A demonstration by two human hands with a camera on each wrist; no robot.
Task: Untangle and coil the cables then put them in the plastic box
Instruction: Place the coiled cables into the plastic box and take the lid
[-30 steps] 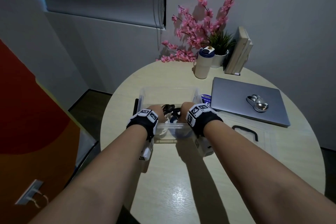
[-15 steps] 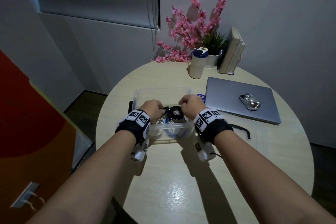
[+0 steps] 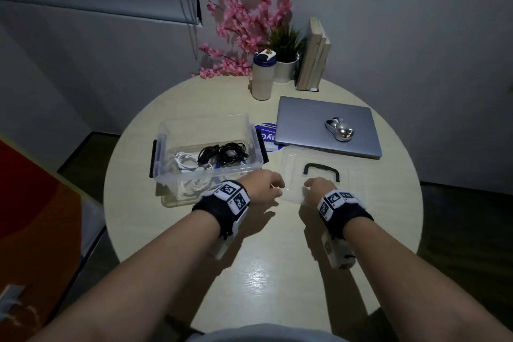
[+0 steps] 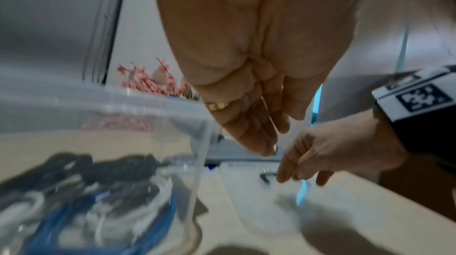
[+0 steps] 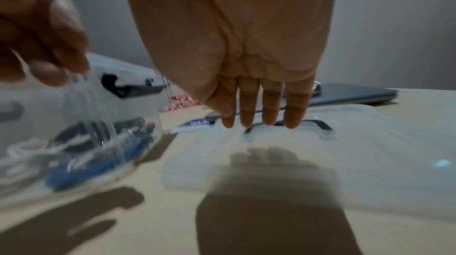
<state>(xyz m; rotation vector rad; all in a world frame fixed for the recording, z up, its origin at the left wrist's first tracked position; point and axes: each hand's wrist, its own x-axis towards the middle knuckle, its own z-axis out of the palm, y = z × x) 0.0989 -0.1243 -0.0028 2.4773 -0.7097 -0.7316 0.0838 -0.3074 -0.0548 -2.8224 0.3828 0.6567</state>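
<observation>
With the cables (image 3: 219, 155) lying coiled inside the box (image 3: 206, 172) on the worktop (image 3: 277, 272), I had my left hand (image 3: 262, 186) and right hand (image 3: 319, 189) empty, fingers loose, over the lid (image 3: 319, 175) beside it, apparently to close up.

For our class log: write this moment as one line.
cables: in plastic box | lid: on table | left hand, right hand: open, at lid

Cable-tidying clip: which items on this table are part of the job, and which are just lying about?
Part of the job: plastic box, black cables, white cable, blue cable, clear lid.

Lying about: laptop, mouse, tumbler, books, pink flowers, potted plant.
</observation>
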